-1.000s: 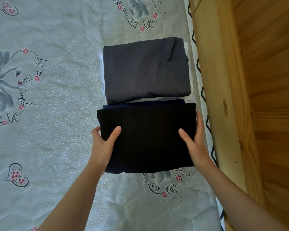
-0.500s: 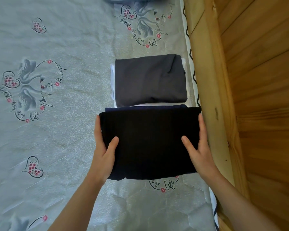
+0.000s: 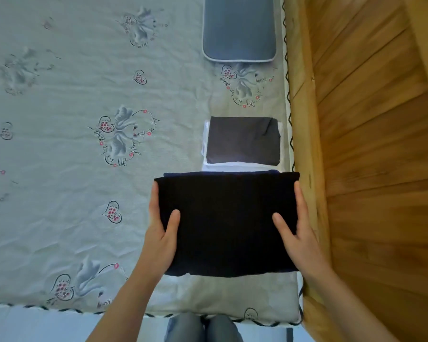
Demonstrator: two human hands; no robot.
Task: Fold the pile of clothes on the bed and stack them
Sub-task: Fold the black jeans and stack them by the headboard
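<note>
The left hand (image 3: 161,234) grips the left edge of a folded black garment (image 3: 226,224), thumb on top and fingers along and under its side; the right hand (image 3: 297,229) holds the right edge the same way. A dark navy layer peeks out at the garment's far and near edges, so it may be carrying a second piece or an inner fold; which one cannot be told. The bundle sits near the foot of the bed (image 3: 72,206), hard against the wooden bed frame (image 3: 307,134).

Just beyond it lies the stack (image 3: 242,141): a folded grey garment on top of white folded pieces. Farther up is a blue-grey pillow (image 3: 239,28).

The risk from here looks to be the transfer: lifted only by its sides, the soft bundle could sag in the middle and unfold, or land askew and drag the grey top layer off. No containers are in view.
</note>
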